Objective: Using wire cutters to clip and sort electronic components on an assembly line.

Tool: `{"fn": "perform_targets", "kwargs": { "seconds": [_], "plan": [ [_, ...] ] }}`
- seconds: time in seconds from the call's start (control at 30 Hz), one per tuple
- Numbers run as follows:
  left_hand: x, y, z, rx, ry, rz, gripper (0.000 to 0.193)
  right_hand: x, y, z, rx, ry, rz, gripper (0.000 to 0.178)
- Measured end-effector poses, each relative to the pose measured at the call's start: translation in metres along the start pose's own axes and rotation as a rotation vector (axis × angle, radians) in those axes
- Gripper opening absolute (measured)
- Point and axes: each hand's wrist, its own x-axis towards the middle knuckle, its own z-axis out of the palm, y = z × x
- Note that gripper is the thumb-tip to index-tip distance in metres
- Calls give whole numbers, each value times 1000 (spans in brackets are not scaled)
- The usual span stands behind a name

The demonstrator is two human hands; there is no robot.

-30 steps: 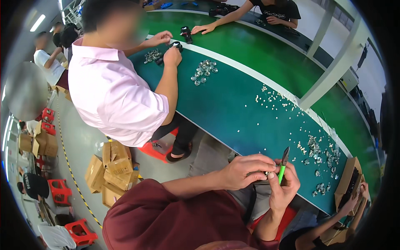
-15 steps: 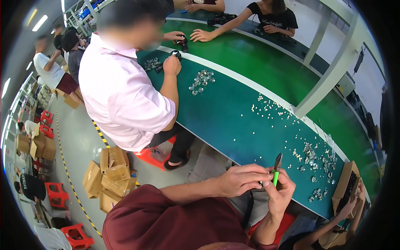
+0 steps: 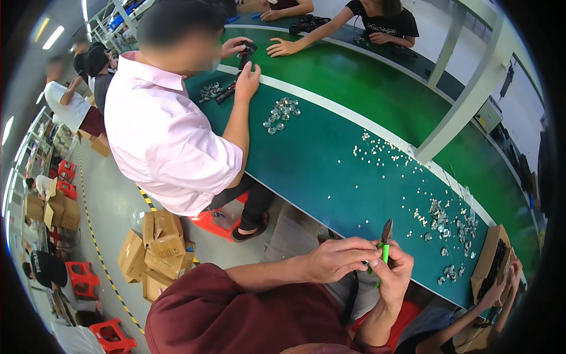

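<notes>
My right hand point(image 3: 397, 272) is closed around a pair of pliers with green handles point(image 3: 385, 253), their dark metal jaws pointing up and away from me. Right beside it, the fingertips of my left hand point(image 3: 335, 259) are pinched together and meet my right thumb. A tiny shiny piece shows below the left fingertips, too small and too covered to name. Both hands are above my lap, just off the near edge of the green worktable point(image 3: 306, 159). Beyond them on the table lie clear, glassy round pieces point(image 3: 439, 217) and scattered small pale beads point(image 3: 377, 144).
On my left a co-worker in a pink shirt point(image 3: 171, 130) handles a black device point(image 3: 247, 52). A cardboard box point(image 3: 484, 265) with black items stands at the table's right end, another person's hands at it. A white post point(image 3: 466, 88) rises from the table's far rail. Cardboard boxes point(image 3: 162, 236) lie on the floor.
The pliers have tilted and shifted slightly left in my right hand, and their lower handle shows more. The co-worker on my left has raised the black device and turned it.
</notes>
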Motion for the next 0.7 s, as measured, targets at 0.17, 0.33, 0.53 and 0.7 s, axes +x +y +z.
{"fn": "perform_targets", "kwargs": {
  "seconds": [0.17, 0.33, 0.53, 0.7],
  "plan": [
    [-1, 3, -2, 0, 29, -49, 32, -7, -2, -2, -73, 43, -36, 8],
    [-2, -1, -5, -296, 150, -290, 28, -6, 3, -9, -282, 318, -203, 9],
    [-2, -18, -21, -811, 301, -496, 32, -7, -10, 1, -636, 354, -309, 19],
    [1, -21, -23, -1020, 303, -455, 36, -10, -17, 16, -802, 148, -386, 20]
  ]
}}
